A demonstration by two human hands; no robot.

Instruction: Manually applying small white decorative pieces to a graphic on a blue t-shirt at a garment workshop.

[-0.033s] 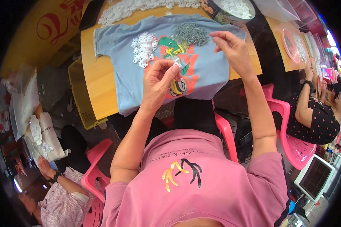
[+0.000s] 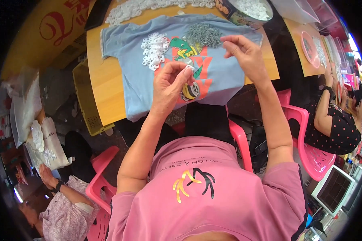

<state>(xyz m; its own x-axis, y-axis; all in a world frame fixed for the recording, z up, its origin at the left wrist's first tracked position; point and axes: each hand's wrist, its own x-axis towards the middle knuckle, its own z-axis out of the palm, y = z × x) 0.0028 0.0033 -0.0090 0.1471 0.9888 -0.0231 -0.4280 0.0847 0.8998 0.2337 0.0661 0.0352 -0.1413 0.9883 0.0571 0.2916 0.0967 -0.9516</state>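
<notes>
Pale wooden table [image 2: 98,90] carries everything. Over it lies a light-blue cotton-looking T-shirt [image 2: 137,90] with a green-and-orange print: soft, should drag and wrinkle if pushed, so pick off it rather than sweep.

Heap of small dark-grey slivers [image 2: 205,35] sits on the far part of the shirt. Probably feather-light, likely to cling and tangle; individual shape too fine to read. Best bet: pluck from the loose edge, fingertips only.

Heap of small white plastic-looking pieces with holes [image 2: 153,48] is just left of the grey one, apart from it. Likely light, stiff, smooth enough to slip; not very fragile, I'd guess. Take by the outer rim, keep holes clear.

Grip. Right hand [image 2: 243,54] is at the right edge of the grey heap, palm half curled, thumb and index near each other with a slight gap. Cannot tell if a sliver is between them.

Left hand [image 2: 169,82] is over the shirt's print, thumb and index pinched, gap down to about one piece's thickness. Between those tips: one small white piece [image 2: 190,67], partly covered, edge showing.
</notes>
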